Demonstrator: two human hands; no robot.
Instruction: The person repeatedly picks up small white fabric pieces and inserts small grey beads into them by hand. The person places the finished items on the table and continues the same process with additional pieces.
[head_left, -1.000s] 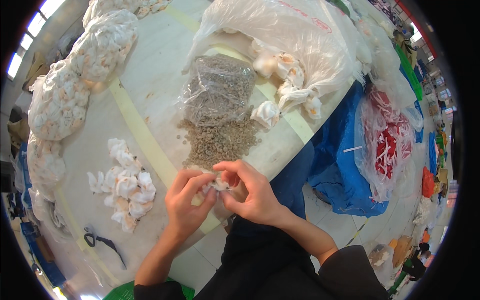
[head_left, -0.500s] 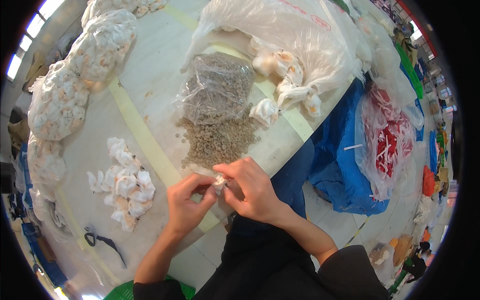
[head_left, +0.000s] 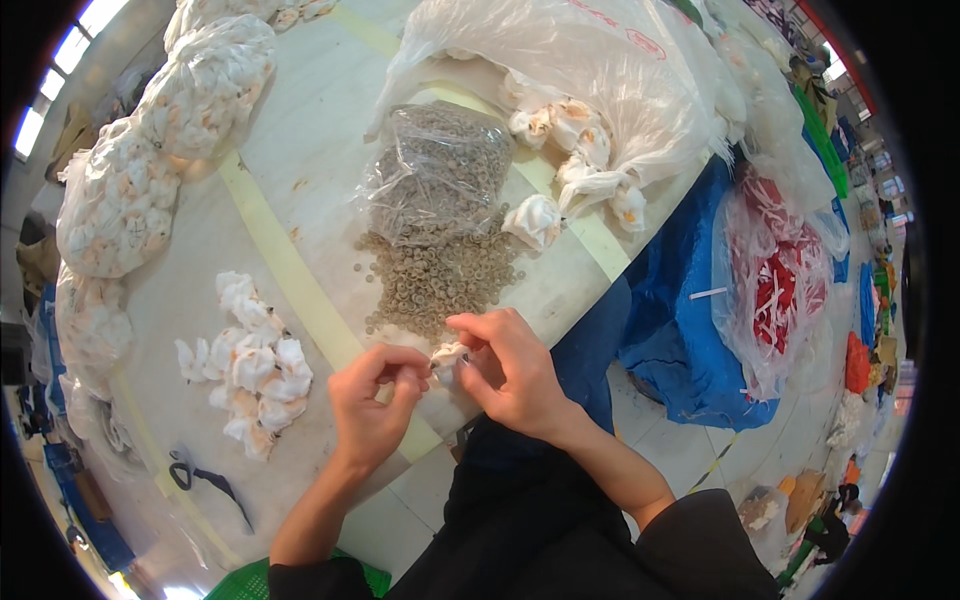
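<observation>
Close to the table's near edge, a small crumpled white cloth piece (head_left: 450,355) is between my two hands. My right hand (head_left: 515,375) grips it with thumb and forefinger. My left hand (head_left: 375,405) pinches at its left end, where a small dark spot shows; whether a ring is in those fingertips is too small to tell. Just beyond my hands lie many small grey-brown plastic rings (head_left: 435,285), spilling from a clear bag (head_left: 440,160). Left of my left hand is a loose heap of white cloth pieces (head_left: 255,370) with pale orange patches.
Black-handled scissors (head_left: 210,482) lie at the lower left of the table (head_left: 300,220). Stuffed clear bags (head_left: 120,200) line the left side. A big plastic bag (head_left: 600,80) with white pieces covers the far right. Beside the table stands a blue sack (head_left: 670,370) with red pieces (head_left: 775,290).
Both hands have shifted slightly. The fingers have turned the white piece, so more of it shows toward my right hand, while my left fingertips have closed at its left end.
</observation>
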